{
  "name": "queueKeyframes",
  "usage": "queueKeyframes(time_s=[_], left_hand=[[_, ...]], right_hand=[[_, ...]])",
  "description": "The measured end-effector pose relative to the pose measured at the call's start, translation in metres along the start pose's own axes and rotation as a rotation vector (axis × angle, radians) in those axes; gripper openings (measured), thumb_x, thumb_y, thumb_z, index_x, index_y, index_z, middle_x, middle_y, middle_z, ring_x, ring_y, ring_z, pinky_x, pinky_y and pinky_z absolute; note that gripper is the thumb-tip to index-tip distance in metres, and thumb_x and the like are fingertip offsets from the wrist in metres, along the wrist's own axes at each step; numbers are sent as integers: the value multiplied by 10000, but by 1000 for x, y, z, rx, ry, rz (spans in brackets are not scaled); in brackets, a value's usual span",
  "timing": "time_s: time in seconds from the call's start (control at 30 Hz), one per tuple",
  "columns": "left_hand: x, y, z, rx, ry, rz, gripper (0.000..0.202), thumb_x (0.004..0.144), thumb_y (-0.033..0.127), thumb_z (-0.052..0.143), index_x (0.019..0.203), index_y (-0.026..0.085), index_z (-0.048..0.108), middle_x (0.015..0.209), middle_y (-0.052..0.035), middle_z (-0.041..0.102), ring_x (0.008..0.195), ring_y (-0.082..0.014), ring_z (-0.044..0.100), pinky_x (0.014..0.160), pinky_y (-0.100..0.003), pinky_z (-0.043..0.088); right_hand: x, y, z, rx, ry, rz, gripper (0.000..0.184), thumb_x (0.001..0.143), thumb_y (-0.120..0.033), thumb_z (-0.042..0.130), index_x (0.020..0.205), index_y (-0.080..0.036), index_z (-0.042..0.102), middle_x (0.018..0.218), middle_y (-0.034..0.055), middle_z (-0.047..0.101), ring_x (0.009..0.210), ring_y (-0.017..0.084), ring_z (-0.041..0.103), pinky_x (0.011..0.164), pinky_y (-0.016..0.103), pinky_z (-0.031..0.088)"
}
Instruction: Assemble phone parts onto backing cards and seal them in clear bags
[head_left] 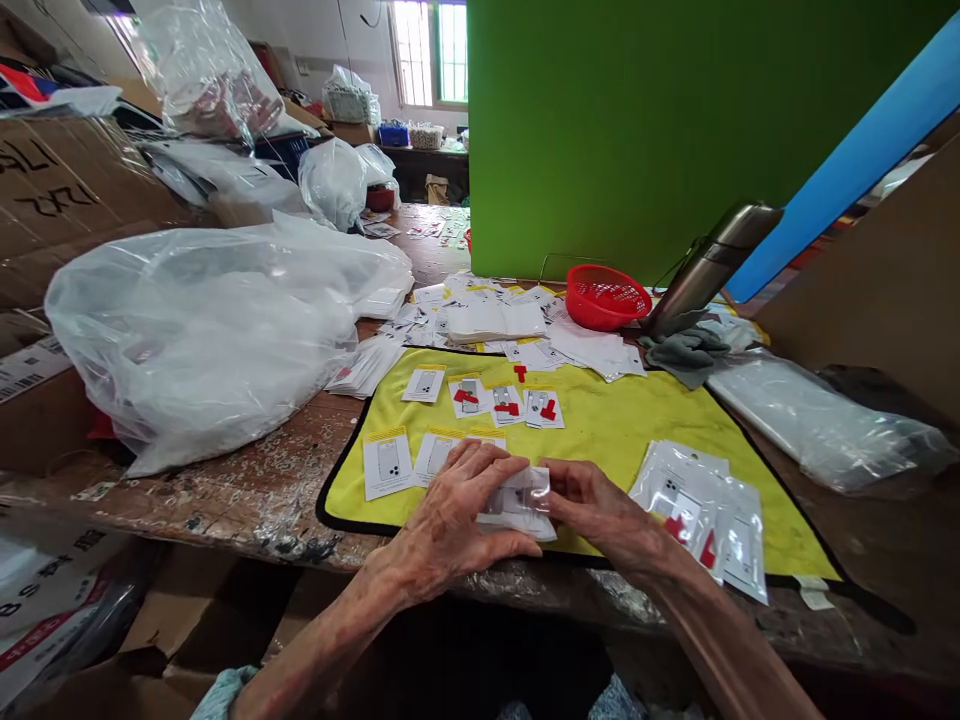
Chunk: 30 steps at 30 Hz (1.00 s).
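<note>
My left hand [465, 505] is closed around the left side of a small clear plastic packet [525, 500] near the front edge of a yellow cloth mat [600, 430]. From the right, my right hand [600, 505] pinches the packet's edge; its contents are blurred. Just behind my left hand lie printed cards with phone-case drawings, one of them a white card [388, 463]. Farther back are several more cards, some topped with red T-shaped pieces, such as a red piece [507, 409]. To the right of my right hand lies a pile of filled clear packets [675, 485].
A big translucent bag [217, 330] covers the table's left side. Behind the mat are scattered cards, a white stack [495, 320] and a red basket [606, 297]. A steel flask [709, 265], grey gloves [688, 347] and plastic sleeves [832, 420] stand or lie to the right.
</note>
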<state>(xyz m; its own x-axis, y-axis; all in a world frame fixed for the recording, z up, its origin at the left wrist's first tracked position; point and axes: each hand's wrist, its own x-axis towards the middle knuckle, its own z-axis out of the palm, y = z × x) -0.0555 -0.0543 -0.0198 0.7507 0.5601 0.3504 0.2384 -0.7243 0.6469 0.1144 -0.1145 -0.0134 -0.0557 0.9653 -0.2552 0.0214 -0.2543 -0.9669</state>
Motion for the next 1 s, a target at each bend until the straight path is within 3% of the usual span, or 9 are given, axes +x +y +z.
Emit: queueKeyframes(time_s=[0.1, 0.2, 0.3, 0.37, 0.53, 0.63, 0.73, 0.8, 1.0], left_hand=[[-1, 5, 0, -32, -66, -28, 639, 641, 343, 807, 1211, 215, 547, 1075, -74, 612, 1007, -238, 543, 894, -383, 451], [1, 7, -5, -164, -92, -186, 712, 581, 437, 820, 1203, 216, 552, 1095, -77, 609, 1009, -257, 551, 871, -383, 459], [8, 4, -13, -407, -106, -373, 366, 753, 444, 670, 998, 175, 631, 943, -49, 640, 873, -195, 578, 749, -294, 466], [12, 1, -16, -578, -112, -440, 268, 808, 421, 600, 822, 155, 623, 769, -15, 607, 712, -134, 543, 635, -237, 428], [16, -4, -13, -849, -135, -520, 342, 730, 461, 672, 733, 138, 557, 648, 31, 494, 567, -70, 404, 513, -199, 306], [14, -2, -11, -906, -161, -574, 351, 709, 461, 695, 737, 138, 561, 653, 31, 499, 571, -69, 399, 518, -200, 294], [12, 0, -11, -926, -154, -589, 340, 699, 448, 712, 720, 139, 573, 659, 19, 532, 607, -84, 445, 560, -208, 330], [12, 1, -14, -942, -157, -588, 330, 698, 433, 719, 712, 137, 575, 669, 10, 553, 630, -92, 468, 585, -212, 351], [17, 4, -20, -990, -147, -609, 322, 707, 429, 718, 736, 143, 573, 648, 25, 540, 570, -73, 438, 526, -194, 323]], right_hand=[[5, 5, 1, -33, -82, -26, 369, 723, -490, 681, 838, -142, 640, 716, -9, 599, 644, 117, 504, 580, 231, 385], [7, 5, 3, -38, -96, 13, 388, 704, -497, 697, 833, -136, 645, 694, -17, 588, 595, 102, 475, 535, 219, 349], [5, -3, 1, -1, -79, 41, 436, 632, -531, 740, 751, -133, 607, 647, -26, 549, 585, 100, 462, 530, 217, 335], [2, -10, -2, 44, -96, 56, 441, 620, -532, 750, 738, -136, 595, 663, -24, 552, 616, 106, 474, 567, 222, 353], [-4, -16, -10, 72, -202, 110, 417, 663, -517, 733, 791, -133, 636, 712, -11, 587, 619, 97, 478, 581, 219, 359], [-3, -8, -4, 77, -239, 117, 449, 660, -552, 722, 791, -130, 642, 658, -25, 562, 551, 74, 434, 519, 201, 320], [0, -2, 4, 118, -189, 86, 444, 629, -549, 745, 732, -136, 619, 611, -43, 520, 536, 68, 405, 490, 193, 291], [1, -3, 5, 136, -158, 54, 426, 611, -520, 769, 731, -140, 617, 628, -42, 525, 560, 74, 422, 500, 191, 306], [-4, -17, -11, 159, -282, 76, 381, 722, -456, 708, 950, -152, 676, 787, 8, 640, 714, 131, 556, 651, 232, 420]])
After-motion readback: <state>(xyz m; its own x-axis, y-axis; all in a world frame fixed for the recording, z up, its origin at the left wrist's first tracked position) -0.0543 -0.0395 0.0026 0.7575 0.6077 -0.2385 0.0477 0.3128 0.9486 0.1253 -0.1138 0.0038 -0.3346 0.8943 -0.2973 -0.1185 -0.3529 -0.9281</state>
